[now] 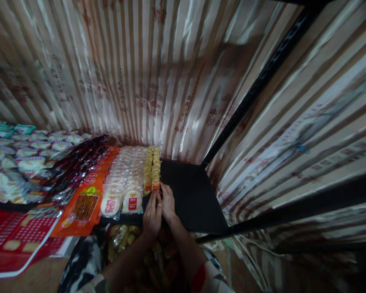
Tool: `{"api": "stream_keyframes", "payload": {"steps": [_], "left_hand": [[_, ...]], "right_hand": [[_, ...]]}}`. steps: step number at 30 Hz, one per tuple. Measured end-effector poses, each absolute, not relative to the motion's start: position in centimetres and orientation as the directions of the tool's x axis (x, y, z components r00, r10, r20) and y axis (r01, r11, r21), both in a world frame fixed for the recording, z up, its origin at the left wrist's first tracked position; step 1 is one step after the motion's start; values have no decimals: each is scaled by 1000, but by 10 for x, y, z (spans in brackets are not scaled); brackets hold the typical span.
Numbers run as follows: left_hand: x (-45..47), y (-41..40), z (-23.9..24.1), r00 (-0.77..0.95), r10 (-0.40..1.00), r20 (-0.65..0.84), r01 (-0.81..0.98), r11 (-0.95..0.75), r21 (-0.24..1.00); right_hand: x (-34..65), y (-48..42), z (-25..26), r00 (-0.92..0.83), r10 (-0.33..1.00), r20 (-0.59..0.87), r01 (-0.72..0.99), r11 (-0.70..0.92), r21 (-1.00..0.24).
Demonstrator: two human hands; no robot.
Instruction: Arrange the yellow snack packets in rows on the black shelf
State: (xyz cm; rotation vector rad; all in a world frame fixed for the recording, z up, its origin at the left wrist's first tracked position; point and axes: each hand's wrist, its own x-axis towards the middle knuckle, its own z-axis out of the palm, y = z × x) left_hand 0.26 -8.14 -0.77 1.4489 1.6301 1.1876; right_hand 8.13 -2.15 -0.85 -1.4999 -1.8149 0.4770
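Small yellow snack packets (147,171) stand in two narrow rows on a black shelf (186,191). Both my hands meet at the near end of the right-hand row. My left hand (153,213) has its fingers together, pointing forward against the front yellow packet (155,185). Along that packet's right side, my right hand (167,199) is closed in, its fingertips partly hidden. Left of the yellow rows are two rows of clear-wrapped round white crackers (132,202), the front ones with red labels. Below my forearms, loose gold-wrapped packets (120,240) lie in a dark space.
Orange snack bags (82,205) overlap in a row farther left, beside dark shiny packets (79,162) and white wrapped snacks (30,162). A red bag (15,240) hangs at the lower left. Striped plastic sheeting (140,73) rises behind a black metal post (256,89).
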Motion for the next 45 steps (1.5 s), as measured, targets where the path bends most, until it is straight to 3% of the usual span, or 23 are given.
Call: {"api": "stream_keyframes", "payload": {"steps": [6,17,25,32,38,42,45], "left_hand": [[5,-81,-7,-211,973,90,411,5,911],[11,-82,-9,-213,968,135,474,-19,880],[5,-91,0,-227,960,167,467,-43,883],[-4,-152,-5,-37,967,252,551,-191,812],[-12,-205,-35,96,993,70,558,-112,822],[-24,-218,-48,-1,997,-74,736,50,675],[-36,-219,-50,-40,995,-96,855,84,513]], "right_hand": [[81,-22,-8,-1,965,264,609,210,-765],[83,-22,-6,-31,962,271,602,234,-763],[84,-28,2,60,961,270,466,212,-859],[86,-104,-1,154,944,293,460,194,-867],[82,-169,-32,31,985,168,492,131,-860],[81,-182,-56,-63,998,3,594,40,-804],[77,-187,-70,-107,993,-49,626,29,-779]]}}
